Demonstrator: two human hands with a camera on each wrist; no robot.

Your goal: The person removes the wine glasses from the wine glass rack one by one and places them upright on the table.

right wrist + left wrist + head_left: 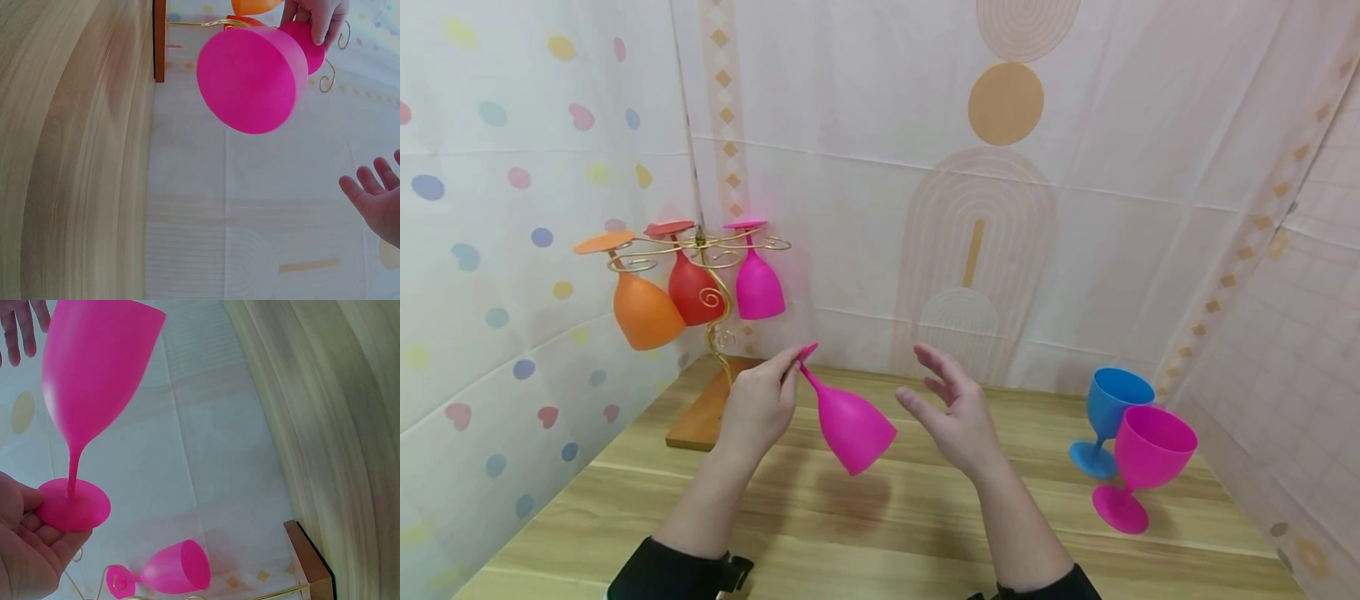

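My left hand (763, 404) pinches the foot of a pink goblet (853, 425) between thumb and fingers. The goblet hangs tilted above the table, its bowl pointing down and to the right. In the left wrist view, the thumb and fingers lie at the edge of the round pink foot (75, 505). My right hand (955, 412) is held in the air to the right of the bowl, apart from it, with fingers spread and nothing in them. Behind my left hand stands a gold wire glass rack (718, 329), with an orange goblet (643, 312), a red goblet (692, 287) and another pink goblet (760, 283) hanging upside down.
The rack has a wooden base (688, 427) at the table's left rear. On the right of the wooden table (925, 533), a blue goblet (1112, 408) and a pink goblet (1150, 454) stand upright, the pink one in front. Patterned curtains (835, 250) enclose the back and sides.
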